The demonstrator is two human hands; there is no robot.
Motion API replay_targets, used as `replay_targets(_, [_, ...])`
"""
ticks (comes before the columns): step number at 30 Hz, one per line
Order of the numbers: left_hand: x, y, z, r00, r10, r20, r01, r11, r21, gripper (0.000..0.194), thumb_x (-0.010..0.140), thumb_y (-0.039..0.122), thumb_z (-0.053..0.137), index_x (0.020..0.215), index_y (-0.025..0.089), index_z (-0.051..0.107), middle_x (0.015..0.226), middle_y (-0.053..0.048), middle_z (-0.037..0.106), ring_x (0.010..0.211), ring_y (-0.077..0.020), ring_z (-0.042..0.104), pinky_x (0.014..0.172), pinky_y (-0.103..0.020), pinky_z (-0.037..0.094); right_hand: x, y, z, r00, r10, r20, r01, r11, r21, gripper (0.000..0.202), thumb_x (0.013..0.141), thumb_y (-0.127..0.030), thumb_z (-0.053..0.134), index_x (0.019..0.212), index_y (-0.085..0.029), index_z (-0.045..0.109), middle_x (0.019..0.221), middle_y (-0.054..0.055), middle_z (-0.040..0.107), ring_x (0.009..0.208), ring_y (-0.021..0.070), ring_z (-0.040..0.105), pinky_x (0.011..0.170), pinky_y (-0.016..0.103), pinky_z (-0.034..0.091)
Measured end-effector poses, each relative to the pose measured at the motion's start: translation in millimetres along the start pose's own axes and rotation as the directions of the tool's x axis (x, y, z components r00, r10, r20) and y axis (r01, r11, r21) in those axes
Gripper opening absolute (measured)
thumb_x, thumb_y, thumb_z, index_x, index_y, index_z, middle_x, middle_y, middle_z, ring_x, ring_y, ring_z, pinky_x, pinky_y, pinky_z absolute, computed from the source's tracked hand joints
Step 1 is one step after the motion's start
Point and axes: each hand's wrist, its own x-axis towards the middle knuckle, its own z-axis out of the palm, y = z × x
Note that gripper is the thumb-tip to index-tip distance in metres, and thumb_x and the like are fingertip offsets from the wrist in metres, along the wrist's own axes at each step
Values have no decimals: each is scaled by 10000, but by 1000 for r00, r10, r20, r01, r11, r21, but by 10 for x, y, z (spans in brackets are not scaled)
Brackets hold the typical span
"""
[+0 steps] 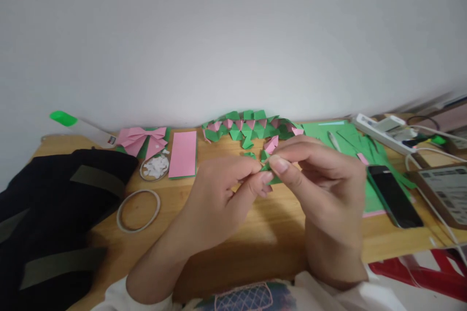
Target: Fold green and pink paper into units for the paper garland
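Near the middle of the table my left hand [226,199] and my right hand [324,189] meet, both pinching a small folded piece of green paper [268,167]. The fingers cover much of it. Just beyond them lie a pink folded piece [271,144] and a green folded piece [247,143]. Farther back, against the wall, stands a curved row of green and pink folded paper [251,124]. A stack of pink and green paper rectangles [183,154] lies to the left of my hands.
Left are a pink paper bow [142,140], white paper scraps [156,166], a tape ring [139,230] and dark cloth [69,189]. Right are green sheets [328,131], a pen-like cutter [333,141], a phone [395,197], a power strip [383,134] and a brown box [443,189] with cables.
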Motion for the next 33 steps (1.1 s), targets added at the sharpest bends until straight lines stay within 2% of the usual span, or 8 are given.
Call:
replay_targets(6, [-12, -63, 62, 960, -36, -276, -4, 990, -141, 227, 922, 159, 582, 713, 193, 663, 673, 66, 708, 637, -68, 653, 614, -155, 499, -15, 26, 8, 993, 78, -84, -75, 997, 32, 85, 823, -168, 717, 860, -245, 721, 734, -19, 679, 688, 129, 613, 624, 282, 487])
replay_targets(8, [-15, -81, 62, 948, -58, -313, -8, 979, -205, 195, 921, 161, 591, 762, 210, 692, 715, 70, 729, 660, -66, 662, 632, -145, 513, -15, 18, -6, 994, 89, -65, -87, 996, 34, 87, 830, -156, 708, 838, -241, 721, 729, -18, 697, 680, 129, 620, 631, 287, 487])
replay_targets(13, [-22, -75, 27, 974, -82, -210, 16, 954, -299, 225, 889, 142, 600, 689, 209, 680, 689, 67, 714, 635, -74, 643, 627, -163, 516, -1, -10, -23, 988, 157, 8, -156, 972, 176, 98, 858, -157, 677, 812, -234, 714, 692, -22, 714, 652, 113, 627, 589, 258, 496])
replay_targets(18, [-23, -50, 14, 995, -100, -22, 86, 932, -353, 204, 857, 133, 596, 667, 184, 653, 633, 48, 669, 611, -85, 605, 584, -185, 488, -10, -6, -31, 994, 105, -15, -102, 987, 122, 97, 817, -151, 721, 809, -247, 735, 674, -20, 707, 674, 128, 641, 636, 274, 519])
replay_targets(22, [-11, -34, -9, 997, -70, 10, 69, 927, -368, 225, 895, 135, 570, 698, 188, 664, 681, 51, 690, 647, -60, 614, 623, -147, 488, 5, 10, -55, 984, 175, 45, -181, 953, 243, 80, 855, -218, 695, 797, -235, 748, 663, -12, 705, 593, 106, 627, 608, 263, 512])
replay_targets(25, [-4, -29, -38, 996, -38, 77, 66, 912, -406, 242, 902, 146, 565, 678, 181, 650, 691, 48, 688, 620, -54, 599, 582, -140, 474, 45, 39, -86, 922, 321, 218, -386, 814, 435, 250, 890, -352, 643, 718, -192, 731, 562, -7, 651, 465, 91, 576, 434, 218, 442])
replay_targets(28, [-3, -33, -65, 993, -24, 115, 70, 907, -415, 242, 892, 161, 569, 658, 171, 632, 648, 35, 656, 585, -70, 586, 548, -165, 468, 81, 60, -118, 831, 417, 368, -556, 656, 511, 260, 808, -354, 730, 635, -164, 692, 509, -23, 613, 370, 60, 515, 346, 171, 388])
replay_targets(33, [-1, -35, -103, 982, -20, 190, 93, 918, -385, 227, 869, 189, 568, 652, 168, 633, 593, 20, 629, 515, -86, 554, 482, -192, 425, 115, 54, -163, 747, 441, 498, -659, 589, 467, 242, 734, -326, 788, 626, -141, 674, 513, -19, 627, 352, 50, 511, 330, 147, 403])
